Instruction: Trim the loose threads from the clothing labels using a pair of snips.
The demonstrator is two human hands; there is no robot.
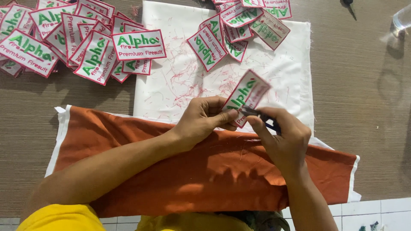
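My left hand (204,119) pinches the lower corner of a white embroidered patch (247,93) with a red border and green lettering, held tilted above the cloth. My right hand (284,139) grips small dark thread snips (260,115), whose metal tip touches the patch's lower edge. Both hands hover over the seam between a white cloth (278,72) strewn with red thread clippings and an orange-brown cloth (205,171) lying across my lap side of the table.
A large heap of similar patches (77,38) lies at the far left, a smaller heap (239,25) at the top centre on the white cloth. A clear plastic object (402,19) sits at the far right. Brown woven table surface (368,107) surrounds the cloths.
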